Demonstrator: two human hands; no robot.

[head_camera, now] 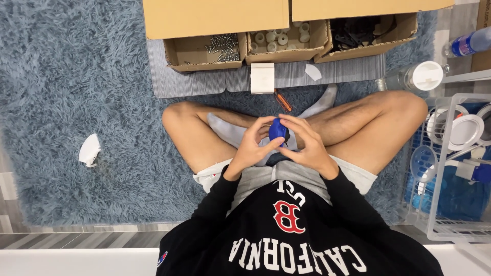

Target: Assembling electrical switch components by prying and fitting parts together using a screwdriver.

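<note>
Person sits cross-legged on shaggy grey-blue rug (76, 76). Left hand (250, 148) and right hand (307, 145) both pinch a small blue plastic part (277, 129) over the lap, fingers curled around it. Cardboard box of screws (204, 51) ahead; orange-handled screwdriver (282, 101) near the feet.

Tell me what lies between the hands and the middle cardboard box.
In the head view: a small orange-handled tool on the rug, then a white block before the middle box.
</note>
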